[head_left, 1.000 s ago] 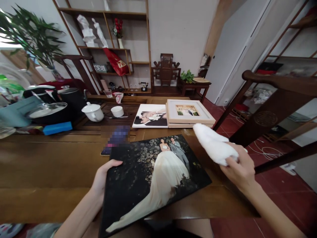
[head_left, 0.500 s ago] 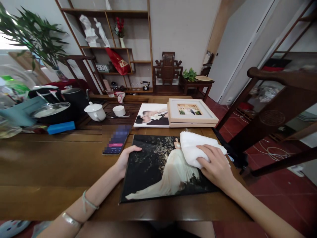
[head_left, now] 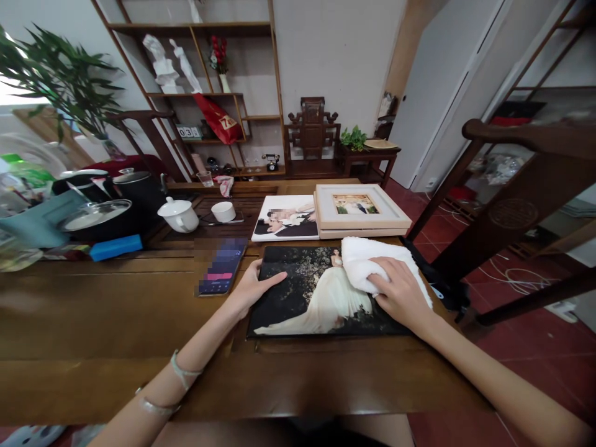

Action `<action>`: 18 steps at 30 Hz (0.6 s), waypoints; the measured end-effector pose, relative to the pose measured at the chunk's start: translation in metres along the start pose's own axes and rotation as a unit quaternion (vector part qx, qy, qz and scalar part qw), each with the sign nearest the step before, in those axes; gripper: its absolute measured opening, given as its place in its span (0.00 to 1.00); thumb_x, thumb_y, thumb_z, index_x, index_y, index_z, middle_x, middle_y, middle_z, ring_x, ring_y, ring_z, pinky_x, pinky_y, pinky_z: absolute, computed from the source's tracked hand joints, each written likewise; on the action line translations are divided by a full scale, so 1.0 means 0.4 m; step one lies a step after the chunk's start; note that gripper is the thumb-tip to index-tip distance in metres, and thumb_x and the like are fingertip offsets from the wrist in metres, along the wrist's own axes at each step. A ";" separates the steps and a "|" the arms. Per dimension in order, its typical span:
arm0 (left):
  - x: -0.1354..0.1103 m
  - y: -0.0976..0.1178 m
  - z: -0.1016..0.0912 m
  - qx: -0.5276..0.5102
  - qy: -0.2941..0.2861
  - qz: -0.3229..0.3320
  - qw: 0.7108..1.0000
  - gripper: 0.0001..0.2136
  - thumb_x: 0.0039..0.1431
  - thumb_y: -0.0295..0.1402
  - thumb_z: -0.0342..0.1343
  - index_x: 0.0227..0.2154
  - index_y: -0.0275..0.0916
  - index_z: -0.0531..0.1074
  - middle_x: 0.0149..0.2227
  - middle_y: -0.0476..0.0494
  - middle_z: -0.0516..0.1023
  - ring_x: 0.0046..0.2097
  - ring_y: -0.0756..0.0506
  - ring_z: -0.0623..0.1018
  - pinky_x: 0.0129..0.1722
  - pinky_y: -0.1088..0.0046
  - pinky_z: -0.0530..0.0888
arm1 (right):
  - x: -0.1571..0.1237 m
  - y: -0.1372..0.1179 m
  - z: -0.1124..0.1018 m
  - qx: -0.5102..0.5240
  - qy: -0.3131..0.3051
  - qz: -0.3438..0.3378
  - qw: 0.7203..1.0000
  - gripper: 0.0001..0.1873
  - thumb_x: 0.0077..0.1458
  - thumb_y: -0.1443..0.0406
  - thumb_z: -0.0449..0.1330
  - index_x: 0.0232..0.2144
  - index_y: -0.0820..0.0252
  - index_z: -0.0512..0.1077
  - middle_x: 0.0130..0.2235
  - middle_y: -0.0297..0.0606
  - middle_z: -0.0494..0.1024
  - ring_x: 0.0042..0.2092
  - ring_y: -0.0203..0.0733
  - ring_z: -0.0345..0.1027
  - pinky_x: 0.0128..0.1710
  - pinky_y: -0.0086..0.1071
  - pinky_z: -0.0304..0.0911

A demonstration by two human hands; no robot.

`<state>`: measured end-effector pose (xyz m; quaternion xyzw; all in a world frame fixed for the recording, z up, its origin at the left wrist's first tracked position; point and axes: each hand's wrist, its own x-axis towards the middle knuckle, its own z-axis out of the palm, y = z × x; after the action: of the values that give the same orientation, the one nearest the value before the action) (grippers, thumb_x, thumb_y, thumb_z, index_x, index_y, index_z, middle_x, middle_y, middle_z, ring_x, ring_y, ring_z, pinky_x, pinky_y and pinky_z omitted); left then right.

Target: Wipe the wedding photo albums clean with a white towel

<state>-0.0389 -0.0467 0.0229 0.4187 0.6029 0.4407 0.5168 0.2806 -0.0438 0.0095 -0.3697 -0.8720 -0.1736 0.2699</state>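
Observation:
A dark wedding photo print point(head_left: 298, 298) lies flat on the wooden table point(head_left: 116, 310). My left hand point(head_left: 254, 288) rests on its left edge, fingers spread flat over the corner. My right hand point(head_left: 400, 295) presses a white cloth point(head_left: 367, 261) down onto the print's upper right part, fingers curled over the cloth.
Beyond the print lie another photo print point(head_left: 284, 217) and a light framed picture point(head_left: 358, 208). A phone point(head_left: 218, 273) lies left of my left hand. A white teapot point(head_left: 179, 214), cup point(head_left: 223, 211), pots point(head_left: 97, 211) and blue sponge point(head_left: 116, 246) stand at left. A dark wooden chair point(head_left: 521, 205) stands right.
The print went from tilted up toward me to lying flat on the table. My right hand brought the cloth down from the air onto the print; my left hand moved onto its left edge.

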 end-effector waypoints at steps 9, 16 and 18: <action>0.002 -0.008 -0.023 0.321 0.021 0.180 0.930 0.22 0.46 0.47 0.62 0.40 0.37 0.74 0.39 0.40 0.79 0.43 0.37 0.77 0.45 0.63 0.72 | -0.004 0.013 0.007 0.007 -0.008 0.005 1.000 0.15 0.44 0.77 0.52 0.34 0.61 0.71 0.46 0.50 0.70 0.47 0.54 0.61 0.43 0.45 0.60; -0.016 -0.017 -0.015 0.426 0.046 0.205 0.880 0.32 0.46 0.55 0.58 0.47 0.34 0.70 0.43 0.36 0.73 0.50 0.35 0.72 0.50 0.61 0.69 | -0.006 0.009 0.008 0.006 -0.014 0.022 1.000 0.16 0.43 0.77 0.53 0.35 0.61 0.71 0.47 0.49 0.70 0.48 0.54 0.61 0.45 0.45 0.59; -0.024 -0.023 -0.010 0.425 0.054 0.226 0.875 0.37 0.45 0.55 0.60 0.54 0.34 0.65 0.52 0.32 0.67 0.55 0.34 0.68 0.54 0.59 0.66 | -0.006 0.008 0.006 0.005 -0.015 0.023 1.000 0.16 0.44 0.77 0.53 0.36 0.60 0.71 0.47 0.49 0.70 0.49 0.54 0.61 0.45 0.44 0.59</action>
<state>-0.0423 -0.0586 0.0168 0.6978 0.6484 0.2691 0.1422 0.2835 -0.0419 0.0064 -0.3905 -0.8684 -0.1575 0.2620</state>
